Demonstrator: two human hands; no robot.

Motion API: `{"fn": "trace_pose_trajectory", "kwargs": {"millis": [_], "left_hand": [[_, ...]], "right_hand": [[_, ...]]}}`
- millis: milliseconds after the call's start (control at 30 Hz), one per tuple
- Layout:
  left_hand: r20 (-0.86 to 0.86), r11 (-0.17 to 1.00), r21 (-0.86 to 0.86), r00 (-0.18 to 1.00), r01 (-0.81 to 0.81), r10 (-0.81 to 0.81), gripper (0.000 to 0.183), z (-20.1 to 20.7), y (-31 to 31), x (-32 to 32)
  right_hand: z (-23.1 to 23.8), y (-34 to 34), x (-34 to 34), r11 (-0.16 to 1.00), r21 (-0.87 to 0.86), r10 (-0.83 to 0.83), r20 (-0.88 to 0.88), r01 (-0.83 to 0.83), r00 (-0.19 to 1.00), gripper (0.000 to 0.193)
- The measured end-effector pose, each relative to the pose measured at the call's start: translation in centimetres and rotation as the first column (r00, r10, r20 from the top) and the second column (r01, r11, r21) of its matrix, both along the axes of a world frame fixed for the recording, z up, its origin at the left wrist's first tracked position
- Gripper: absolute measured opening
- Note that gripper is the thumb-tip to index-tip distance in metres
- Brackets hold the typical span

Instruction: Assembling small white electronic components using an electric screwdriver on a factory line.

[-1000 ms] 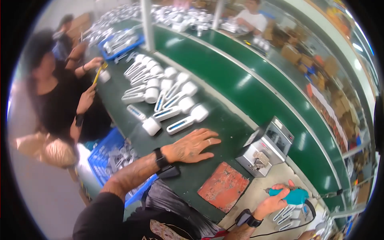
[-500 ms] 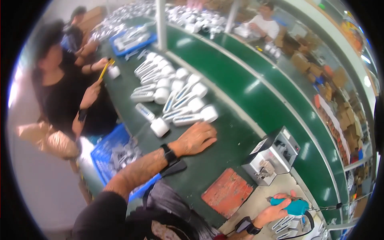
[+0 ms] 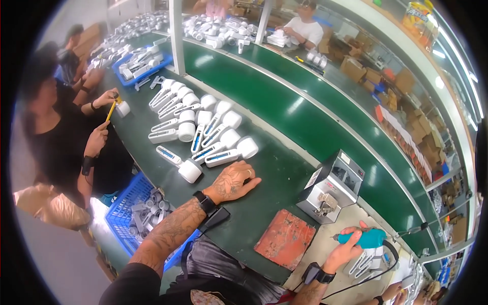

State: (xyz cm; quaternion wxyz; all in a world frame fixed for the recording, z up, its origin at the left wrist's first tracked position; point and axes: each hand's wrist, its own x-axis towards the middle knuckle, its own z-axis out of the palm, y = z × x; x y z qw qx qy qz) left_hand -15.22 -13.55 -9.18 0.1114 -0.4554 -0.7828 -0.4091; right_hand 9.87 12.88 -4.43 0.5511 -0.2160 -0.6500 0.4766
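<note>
My left hand (image 3: 231,180) lies flat on the dark green bench, palm down, holding nothing. Just beyond its fingers lies a white handheld device (image 3: 231,152) with a round head, the nearest of several such devices (image 3: 193,119) laid in rows. My right hand (image 3: 348,246) is closed around a teal electric screwdriver (image 3: 370,237) at the lower right, above a few white device parts (image 3: 366,262). A black watch sits on each wrist.
A rust-red mat (image 3: 285,239) lies near the bench's front edge, with a small grey machine (image 3: 330,188) behind it. A blue crate (image 3: 140,216) of grey parts stands at my left. A seated person (image 3: 66,142) works with a yellow tool. A green conveyor (image 3: 305,117) runs behind.
My left hand stays flat on the bench and my right hand keeps hold of the screwdriver. The view has tilted and shifted slightly.
</note>
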Motion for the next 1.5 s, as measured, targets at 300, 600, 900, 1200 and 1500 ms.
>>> {"fn": "trace_pose_trajectory", "kwargs": {"millis": [300,600,900,1200,1500], "left_hand": [[0.118,1.0,0.018,0.993,0.009,-0.011,0.016,0.5,-0.4,0.6],[0.238,0.978,0.168,0.958,0.122,-0.161,0.014,4.2,3.1,5.8],[0.271,0.783,0.165,0.736,0.599,-0.62,0.023,7.5,16.0,19.0],[0.244,0.88,-0.2,0.891,0.432,-0.382,0.064,1.1,30.3,20.9],[0.128,0.888,-0.027,0.883,0.458,-0.452,0.037,2.2,25.4,20.7]], "right_hand": [[1.4,-3.3,2.1,0.997,-0.076,0.03,0.061,-0.026,0.998,0.039],[0.7,-8.0,10.2,0.989,-0.148,0.02,0.069,-0.01,0.997,0.06],[1.7,-9.6,12.6,0.973,-0.201,0.135,0.079,-0.116,0.988,0.061],[1.9,-8.5,12.6,0.975,-0.22,0.065,0.107,-0.04,0.992,0.067],[-0.1,-2.3,12.6,0.977,-0.126,-0.141,0.205,0.169,0.969,0.056]]}}
